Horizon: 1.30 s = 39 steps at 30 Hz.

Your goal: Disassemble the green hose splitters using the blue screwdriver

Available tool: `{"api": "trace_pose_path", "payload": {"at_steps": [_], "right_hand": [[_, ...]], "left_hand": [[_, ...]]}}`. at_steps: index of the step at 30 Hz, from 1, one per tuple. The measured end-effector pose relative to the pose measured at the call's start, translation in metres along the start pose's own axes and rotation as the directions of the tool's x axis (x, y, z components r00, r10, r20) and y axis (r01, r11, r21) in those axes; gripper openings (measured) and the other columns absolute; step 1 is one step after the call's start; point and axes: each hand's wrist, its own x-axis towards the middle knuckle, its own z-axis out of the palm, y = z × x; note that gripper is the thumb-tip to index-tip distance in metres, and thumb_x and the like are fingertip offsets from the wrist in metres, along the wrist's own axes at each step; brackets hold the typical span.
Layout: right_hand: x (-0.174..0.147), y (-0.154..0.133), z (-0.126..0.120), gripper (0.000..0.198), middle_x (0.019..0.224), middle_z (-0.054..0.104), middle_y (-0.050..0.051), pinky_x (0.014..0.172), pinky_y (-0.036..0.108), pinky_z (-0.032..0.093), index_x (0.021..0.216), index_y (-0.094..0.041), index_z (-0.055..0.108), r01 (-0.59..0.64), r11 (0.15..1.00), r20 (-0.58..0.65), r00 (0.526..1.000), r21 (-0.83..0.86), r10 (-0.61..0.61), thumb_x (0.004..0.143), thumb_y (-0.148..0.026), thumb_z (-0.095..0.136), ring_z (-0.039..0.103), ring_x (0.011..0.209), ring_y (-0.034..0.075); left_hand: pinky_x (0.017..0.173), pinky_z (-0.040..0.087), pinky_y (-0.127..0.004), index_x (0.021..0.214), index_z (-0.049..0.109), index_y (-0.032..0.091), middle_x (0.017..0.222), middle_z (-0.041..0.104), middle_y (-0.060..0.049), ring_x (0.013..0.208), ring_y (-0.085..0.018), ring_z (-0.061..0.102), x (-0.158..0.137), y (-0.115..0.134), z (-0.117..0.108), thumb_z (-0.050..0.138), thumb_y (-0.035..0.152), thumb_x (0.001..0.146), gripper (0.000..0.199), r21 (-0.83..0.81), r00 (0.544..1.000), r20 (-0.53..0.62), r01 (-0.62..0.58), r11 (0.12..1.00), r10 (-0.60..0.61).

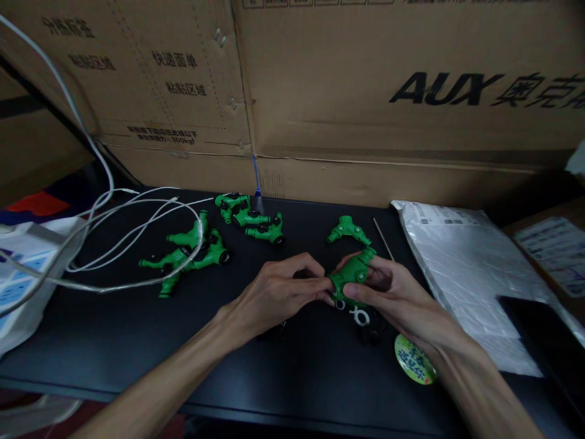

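Note:
A green plastic Y-shaped hose connector (351,274) is gripped in my right hand (393,286), thumb across its front. My left hand (283,286) is closed at the connector's left end, fingertips pinched together against it. Whatever those fingertips pinch is hidden, though something dark shows between the fingers. Below the connector are white rings (360,316) and small black parts (372,332), partly covered by my right hand. Another green Y-shaped connector (346,230) lies just behind my hands.
Several green connectors with black parts (196,256) lie at left, more (249,219) at the back. White cables (132,283) loop beside a power strip (27,286). A thin rod (382,238), silvery mailer (457,262), black phone (548,341) and round green badge (415,360) are on the right. Cardboard (320,122) stands behind.

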Motion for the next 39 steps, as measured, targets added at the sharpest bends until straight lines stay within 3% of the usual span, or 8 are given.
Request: {"api": "trace_pose_path", "payload": {"at_steps": [6, 10, 14, 23, 27, 31, 34, 39], "right_hand": [[-0.001, 0.003, -0.001, 0.033, 0.097, 0.078, 0.001, 0.081, 0.025, 0.057, 0.1, -0.024, 0.075, 0.091, 0.995, -0.147, 0.985, -0.03, -0.095, 0.073, -0.03, 0.092, 0.072, 0.091, 0.016], [0.001, 0.002, 0.003, 0.03, 0.103, 0.079, 0.003, 0.088, 0.032, 0.06, 0.098, -0.026, 0.073, 0.192, 0.976, -0.16, 0.965, -0.104, -0.206, 0.074, -0.03, 0.091, 0.075, 0.097, 0.019], [0.002, 0.0, 0.008, 0.029, 0.105, 0.079, 0.003, 0.091, 0.036, 0.062, 0.099, -0.028, 0.07, 0.229, 0.96, -0.172, 0.951, -0.163, -0.256, 0.076, -0.03, 0.089, 0.076, 0.098, 0.021], [-0.001, 0.002, 0.005, 0.031, 0.104, 0.079, 0.004, 0.086, 0.034, 0.062, 0.1, -0.027, 0.072, 0.207, 0.956, -0.181, 0.952, -0.206, -0.245, 0.075, -0.032, 0.09, 0.076, 0.097, 0.022], [0.001, 0.0, -0.008, 0.029, 0.104, 0.076, 0.002, 0.085, 0.032, 0.058, 0.098, -0.029, 0.074, 0.204, 0.947, -0.3, 0.913, -0.248, -0.275, 0.075, -0.035, 0.091, 0.073, 0.094, 0.021], [0.003, -0.004, -0.021, 0.036, 0.096, 0.072, 0.0, 0.08, 0.032, 0.055, 0.101, -0.03, 0.072, 0.222, 0.952, -0.454, 0.84, -0.212, -0.297, 0.072, -0.04, 0.091, 0.069, 0.087, 0.021], [0.004, -0.005, -0.023, 0.039, 0.091, 0.072, 0.001, 0.077, 0.032, 0.054, 0.1, -0.027, 0.073, 0.202, 0.957, -0.423, 0.864, -0.208, -0.275, 0.07, -0.041, 0.093, 0.068, 0.085, 0.02], [0.001, -0.006, -0.02, 0.039, 0.091, 0.073, 0.001, 0.076, 0.03, 0.052, 0.097, -0.025, 0.074, 0.19, 0.961, -0.357, 0.9, -0.201, -0.252, 0.066, -0.039, 0.095, 0.066, 0.083, 0.019]], "left_hand": [[0.073, 0.059, -0.025, 0.104, 0.079, 0.016, 0.098, 0.067, -0.006, 0.083, -0.014, 0.068, 0.007, 0.005, 0.01, 0.075, 0.033, 0.092, 0.021, -0.299, 0.973, -0.015, 0.214, 0.93, -0.229], [0.059, 0.052, -0.022, 0.092, 0.081, 0.016, 0.089, 0.062, -0.002, 0.067, -0.009, 0.06, 0.012, 0.01, 0.015, 0.081, 0.041, 0.086, 0.025, -0.561, 0.86, 0.069, 0.453, 0.693, -0.506], [0.059, 0.051, -0.023, 0.087, 0.082, 0.018, 0.091, 0.063, -0.001, 0.062, -0.007, 0.06, 0.012, 0.009, 0.016, 0.086, 0.034, 0.081, 0.017, -0.673, 0.814, 0.092, 0.475, 0.567, -0.573], [0.067, 0.058, -0.025, 0.089, 0.085, 0.022, 0.092, 0.069, -0.002, 0.066, -0.009, 0.067, 0.01, 0.012, 0.014, 0.088, 0.035, 0.079, 0.018, -0.684, 0.806, 0.023, 0.445, 0.578, -0.592], [0.081, 0.058, -0.027, 0.094, 0.084, 0.024, 0.106, 0.073, -0.004, 0.088, -0.015, 0.071, 0.009, 0.004, 0.008, 0.083, 0.029, 0.085, 0.011, -0.55, 0.828, -0.014, 0.463, 0.695, -0.561], [0.083, 0.056, -0.03, 0.103, 0.083, 0.025, 0.097, 0.081, -0.003, 0.09, -0.019, 0.074, 0.007, 0.0, 0.002, 0.074, 0.034, 0.093, 0.016, -0.336, 0.795, 0.129, 0.597, 0.729, -0.592], [0.074, 0.055, -0.029, 0.104, 0.083, 0.025, 0.087, 0.082, -0.001, 0.08, -0.019, 0.075, 0.009, -0.002, 0.006, 0.073, 0.037, 0.093, 0.019, -0.25, 0.757, 0.193, 0.653, 0.715, -0.625], [0.073, 0.056, -0.029, 0.103, 0.083, 0.019, 0.085, 0.082, -0.005, 0.077, -0.02, 0.075, 0.024, -0.016, 0.027, 0.076, 0.037, 0.09, 0.023, -0.286, 0.778, 0.33, 0.622, 0.728, -0.535]]}}
